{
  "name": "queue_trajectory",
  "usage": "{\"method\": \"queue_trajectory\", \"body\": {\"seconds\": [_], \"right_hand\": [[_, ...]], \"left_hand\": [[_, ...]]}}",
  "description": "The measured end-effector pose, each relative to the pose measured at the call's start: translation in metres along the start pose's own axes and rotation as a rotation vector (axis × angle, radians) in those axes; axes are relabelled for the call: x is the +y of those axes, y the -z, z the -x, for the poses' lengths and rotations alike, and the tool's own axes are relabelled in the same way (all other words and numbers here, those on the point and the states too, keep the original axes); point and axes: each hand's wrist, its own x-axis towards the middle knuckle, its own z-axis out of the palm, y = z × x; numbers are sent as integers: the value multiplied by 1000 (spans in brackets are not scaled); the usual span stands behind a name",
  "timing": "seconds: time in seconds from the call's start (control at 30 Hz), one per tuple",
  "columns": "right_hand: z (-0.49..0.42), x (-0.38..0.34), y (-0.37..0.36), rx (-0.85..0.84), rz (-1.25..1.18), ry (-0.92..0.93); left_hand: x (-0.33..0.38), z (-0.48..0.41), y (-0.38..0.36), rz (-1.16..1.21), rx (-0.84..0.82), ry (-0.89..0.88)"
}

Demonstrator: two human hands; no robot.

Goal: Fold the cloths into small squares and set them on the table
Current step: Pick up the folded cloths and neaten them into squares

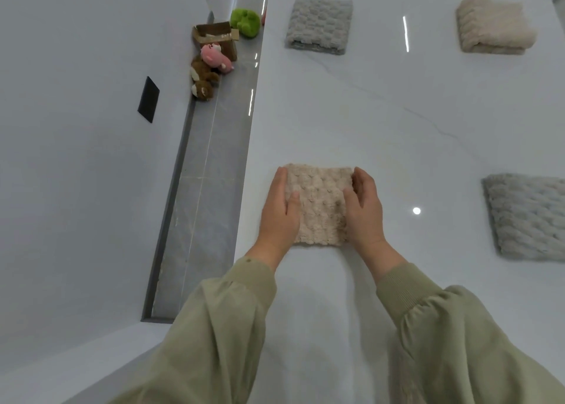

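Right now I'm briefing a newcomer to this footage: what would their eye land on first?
The left hand and right hand rest on the sides of a folded beige cloth near the front of the glossy white table. Farther off lie a grey cloth, a cream cloth and, at the right edge, a second grey cloth, all folded. Bright plush toys sit on the floor at left.

Table (382, 122): broad bare lane across the middle, passable from either side. Obstructions: far grey cloth (319, 24) and cream cloth (495, 26) along the far side, bare gap between them; near grey cloth (529, 217) at the right; beige cloth (318, 205) near the left edge.
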Motion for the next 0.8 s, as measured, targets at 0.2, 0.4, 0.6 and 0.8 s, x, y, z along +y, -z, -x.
{"method": "queue_trajectory", "body": {"seconds": [0.2, 0.4, 0.6, 0.8], "right_hand": [[17, -3, 16, 5, 236, 61], [50, -17, -12, 6, 786, 211], [92, -25, -43, 145, 971, 49], [138, -20, -55, 277, 935, -232]], "left_hand": [[-9, 12, 28, -559, -66, -154], [-3, 18, 47, -1015, -122, -444], [-6, 13, 73, -1124, -305, -666], [-3, 7, 84, -1095, -450, -865]]}}
